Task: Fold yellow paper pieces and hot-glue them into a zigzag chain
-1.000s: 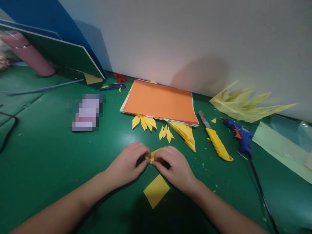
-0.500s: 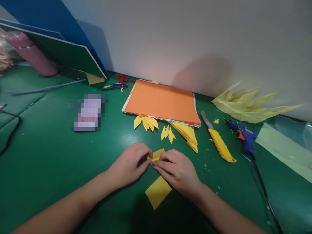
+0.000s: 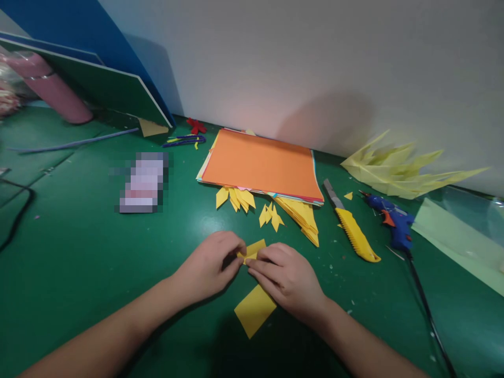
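Observation:
My left hand (image 3: 210,265) and my right hand (image 3: 289,278) meet over the green table, both pinching a small yellow paper piece (image 3: 253,249) between their fingertips. The piece is partly folded and mostly hidden by my fingers. A flat yellow paper square (image 3: 254,311) lies on the table just below my right hand. Beyond my hands lie several small folded yellow pieces (image 3: 236,198) and a fan of larger folded yellow pieces (image 3: 301,214).
A stack of coloured paper with an orange top sheet (image 3: 262,165) lies by the wall. To the right are a yellow utility knife (image 3: 352,231), a blue glue gun (image 3: 394,223) with its cord, and pale yellow folded paper (image 3: 397,168). Boards lean at the far left.
My right hand has slid slightly down and right along the small yellow piece; my left hand has barely moved. The view shifted a little.

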Action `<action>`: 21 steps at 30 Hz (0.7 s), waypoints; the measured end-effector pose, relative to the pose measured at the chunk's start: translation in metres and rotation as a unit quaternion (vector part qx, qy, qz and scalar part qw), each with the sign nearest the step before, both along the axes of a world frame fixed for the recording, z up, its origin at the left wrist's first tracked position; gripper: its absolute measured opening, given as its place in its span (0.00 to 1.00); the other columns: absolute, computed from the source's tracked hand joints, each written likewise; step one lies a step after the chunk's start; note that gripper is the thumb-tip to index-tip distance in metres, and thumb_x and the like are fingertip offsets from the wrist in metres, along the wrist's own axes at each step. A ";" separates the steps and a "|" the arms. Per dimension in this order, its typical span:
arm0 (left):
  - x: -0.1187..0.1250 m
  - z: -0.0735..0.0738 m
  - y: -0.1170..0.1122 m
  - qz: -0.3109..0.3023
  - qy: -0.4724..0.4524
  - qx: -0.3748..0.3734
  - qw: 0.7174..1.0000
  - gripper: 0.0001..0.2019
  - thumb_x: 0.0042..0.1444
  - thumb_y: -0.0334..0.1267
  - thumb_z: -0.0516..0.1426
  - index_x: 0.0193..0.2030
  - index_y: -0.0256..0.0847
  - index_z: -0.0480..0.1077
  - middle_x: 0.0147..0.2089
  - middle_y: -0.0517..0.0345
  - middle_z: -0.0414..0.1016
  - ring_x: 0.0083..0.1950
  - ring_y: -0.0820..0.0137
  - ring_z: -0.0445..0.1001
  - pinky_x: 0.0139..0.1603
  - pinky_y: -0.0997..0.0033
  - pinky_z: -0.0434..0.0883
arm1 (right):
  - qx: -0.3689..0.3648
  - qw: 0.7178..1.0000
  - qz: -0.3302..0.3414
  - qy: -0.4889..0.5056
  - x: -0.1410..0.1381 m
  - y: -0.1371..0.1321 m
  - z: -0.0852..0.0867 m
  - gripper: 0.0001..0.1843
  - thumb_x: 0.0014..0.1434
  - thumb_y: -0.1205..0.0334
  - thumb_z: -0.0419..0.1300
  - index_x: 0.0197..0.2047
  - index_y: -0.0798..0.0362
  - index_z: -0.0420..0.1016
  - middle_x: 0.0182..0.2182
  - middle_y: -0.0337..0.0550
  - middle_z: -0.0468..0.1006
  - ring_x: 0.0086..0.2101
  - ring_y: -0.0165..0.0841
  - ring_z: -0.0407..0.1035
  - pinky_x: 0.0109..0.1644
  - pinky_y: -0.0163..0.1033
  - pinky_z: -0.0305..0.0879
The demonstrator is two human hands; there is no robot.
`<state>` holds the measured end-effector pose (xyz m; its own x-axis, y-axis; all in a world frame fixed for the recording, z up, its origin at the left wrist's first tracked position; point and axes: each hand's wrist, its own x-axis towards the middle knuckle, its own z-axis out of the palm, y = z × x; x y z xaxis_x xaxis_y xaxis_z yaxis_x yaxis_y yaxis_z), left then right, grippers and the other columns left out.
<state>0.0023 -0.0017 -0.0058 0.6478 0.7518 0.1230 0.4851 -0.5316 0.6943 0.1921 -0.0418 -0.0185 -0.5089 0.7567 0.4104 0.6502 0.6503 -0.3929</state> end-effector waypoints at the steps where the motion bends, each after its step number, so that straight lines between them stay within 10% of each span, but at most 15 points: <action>1: 0.000 0.000 0.000 0.000 0.000 0.000 1.000 0.05 0.56 0.27 0.52 0.35 0.40 0.64 0.34 0.58 0.70 0.37 0.68 0.68 0.39 0.68 0.66 | -0.001 1.000 0.000 0.001 0.000 0.000 0.000 0.15 0.66 0.62 0.50 0.38 0.56 0.79 0.29 0.44 0.77 0.30 0.34 0.66 0.34 0.38 0.60; 21: 0.002 -0.003 -0.003 0.022 0.007 -0.003 1.000 0.05 0.55 0.27 0.52 0.36 0.40 0.65 0.33 0.58 0.70 0.38 0.68 0.69 0.39 0.67 0.67 | -0.005 1.000 -0.005 -0.030 0.000 -0.001 0.002 0.15 0.66 0.63 0.50 0.39 0.55 0.78 0.29 0.45 0.76 0.31 0.34 0.66 0.34 0.39 0.61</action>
<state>0.0043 -0.0046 -0.0084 0.6162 0.7799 0.1098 0.5175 -0.5061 0.6900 0.1917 -0.0431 -0.0166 -0.5239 0.7662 0.3721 0.6797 0.6394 -0.3594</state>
